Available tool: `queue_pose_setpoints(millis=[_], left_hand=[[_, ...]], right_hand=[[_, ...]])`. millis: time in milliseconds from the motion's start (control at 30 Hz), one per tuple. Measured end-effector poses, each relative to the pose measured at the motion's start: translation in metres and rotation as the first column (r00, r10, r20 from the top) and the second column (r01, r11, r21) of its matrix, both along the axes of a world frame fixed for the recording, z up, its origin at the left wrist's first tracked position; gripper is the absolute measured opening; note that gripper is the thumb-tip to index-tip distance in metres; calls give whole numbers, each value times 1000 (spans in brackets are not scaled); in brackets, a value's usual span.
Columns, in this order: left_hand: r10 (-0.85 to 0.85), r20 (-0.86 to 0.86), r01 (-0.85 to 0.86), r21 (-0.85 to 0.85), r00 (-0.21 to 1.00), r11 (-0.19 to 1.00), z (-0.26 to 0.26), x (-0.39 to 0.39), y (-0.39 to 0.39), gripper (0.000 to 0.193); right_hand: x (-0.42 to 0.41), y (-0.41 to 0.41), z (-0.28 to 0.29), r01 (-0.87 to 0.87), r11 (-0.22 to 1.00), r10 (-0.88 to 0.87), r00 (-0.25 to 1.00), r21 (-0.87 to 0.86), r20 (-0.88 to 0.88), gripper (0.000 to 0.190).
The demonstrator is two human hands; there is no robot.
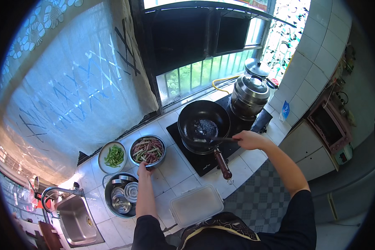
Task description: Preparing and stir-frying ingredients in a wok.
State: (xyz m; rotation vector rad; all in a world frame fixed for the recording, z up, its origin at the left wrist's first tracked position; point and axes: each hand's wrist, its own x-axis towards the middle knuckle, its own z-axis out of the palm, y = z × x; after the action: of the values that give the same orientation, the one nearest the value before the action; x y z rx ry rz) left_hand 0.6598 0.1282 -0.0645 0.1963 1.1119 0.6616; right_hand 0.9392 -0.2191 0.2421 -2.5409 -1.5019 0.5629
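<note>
My left hand point(144, 168) grips the near rim of a metal bowl point(161, 158), which stands on the white tiled counter. Cut long beans point(147, 149), some reddish and some pale green, fill the bowl. In my right hand point(247, 139) is the handle of a dark cooking utensil point(226, 139). Its working end reaches down into a black wok point(187, 115) on the cooktop, where a shiny patch with small pale bits point(206, 128) covers the bottom. The wok's brown handle point(222, 164) points toward me. A plate point(113, 169) of sliced green peppers point(114, 156) lies left of the bowl.
A steel pot point(249, 97) with a lid stands behind the wok, near another lidded pot point(257, 67). Nearer me is a lidded plastic container point(196, 206). A large basin point(107, 200) holds metal lids and dishes. The sink point(76, 218) and faucet point(54, 190) are far left.
</note>
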Motion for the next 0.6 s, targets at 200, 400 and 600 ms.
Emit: queue_pose_setpoints(millis=[200,400,600], left_hand=[[-169,-242,224,224,955,949,130,11,-28,23],[-332,-353,474,481,875,737,230,56,-14,15],[106,-902,902,427,419,63,290,159,-34,21]], right_hand=[[17,4,-35,111,994,-111,993,3,48,27],[18,-5,-42,160,986,-167,969,54,181,28],[2,-49,-23,230,958,-254,957,169,138,33]])
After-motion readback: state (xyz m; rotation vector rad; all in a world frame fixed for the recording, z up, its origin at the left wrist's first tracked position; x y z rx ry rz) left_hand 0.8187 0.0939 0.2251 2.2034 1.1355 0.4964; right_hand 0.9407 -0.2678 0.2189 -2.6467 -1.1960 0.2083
